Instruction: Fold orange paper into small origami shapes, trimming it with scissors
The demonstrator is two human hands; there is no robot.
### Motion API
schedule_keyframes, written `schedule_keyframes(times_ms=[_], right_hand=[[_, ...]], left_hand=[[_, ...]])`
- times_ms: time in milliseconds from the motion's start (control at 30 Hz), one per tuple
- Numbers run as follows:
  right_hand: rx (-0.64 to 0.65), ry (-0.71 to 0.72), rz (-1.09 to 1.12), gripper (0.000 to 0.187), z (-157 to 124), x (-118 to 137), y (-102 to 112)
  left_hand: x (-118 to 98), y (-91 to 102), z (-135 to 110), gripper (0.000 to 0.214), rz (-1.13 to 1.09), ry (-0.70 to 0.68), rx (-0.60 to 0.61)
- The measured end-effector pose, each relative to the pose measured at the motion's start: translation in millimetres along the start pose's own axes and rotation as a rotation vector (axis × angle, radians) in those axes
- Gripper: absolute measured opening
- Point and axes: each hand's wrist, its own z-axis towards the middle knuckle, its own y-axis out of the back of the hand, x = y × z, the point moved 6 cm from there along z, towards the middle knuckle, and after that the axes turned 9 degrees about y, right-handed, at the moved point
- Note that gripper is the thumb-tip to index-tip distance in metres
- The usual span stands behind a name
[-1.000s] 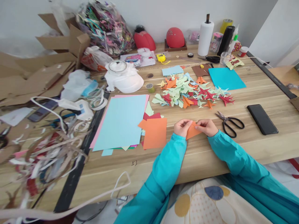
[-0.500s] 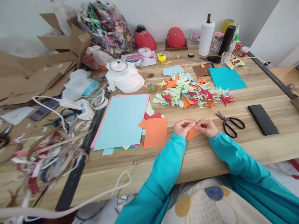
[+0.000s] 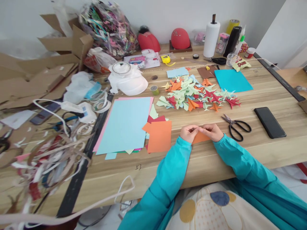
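My left hand and my right hand meet over a small folded orange paper on the wooden table. Both hands pinch its upper edge, fingers closed on it. The paper lies low against the table between my wrists. Just left of my left hand lie loose orange sheets beside a stack of light blue and pink paper. A heap of small folded paper figures in green, orange and red sits beyond my hands.
Black scissors lie right of my right hand, a black phone further right. A teal sheet, paper towel roll, a white cap, cardboard and tangled strips crowd the rest.
The orange paper stood tilted up between my fingers before; now it is pressed down flatter, and my fingertips have come closer together above it.
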Motion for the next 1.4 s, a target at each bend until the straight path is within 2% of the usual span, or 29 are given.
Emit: schedule_keyframes(times_ms=[133,300,433,633,800,1033,1200,1400], right_hand=[[0.086,0.050,-0.038,0.053,0,3,-5],[0.164,0.039,0.040,0.056,-1,5,-8],[0.146,0.043,0.080,0.057,-1,9,-7],[0.088,0.028,0.095,0.057,-1,5,-4],[0.127,-0.012,0.078,0.056,-3,-1,-6],[0.149,0.029,0.146,0.056,-3,2,-9],[0.134,-0.008,0.149,0.061,-3,3,-9],[0.181,-0.060,0.123,0.058,-5,-3,-11]], left_hand=[[4,-7.3,0,0.027,0.007,0.064,0.148],[5,-10.5,1,0.030,-0.005,0.071,0.232],[6,-11.5,1,0.031,-0.012,0.073,0.220],[11,-6.4,3,0.034,-0.101,0.176,0.089],[10,-9.5,2,0.031,-0.101,0.177,0.158],[15,-12.8,4,0.026,-0.134,0.162,0.221],[15,-12.5,3,0.027,-0.141,0.170,0.213],[12,-12.5,0,0.026,-0.118,0.170,0.203]])
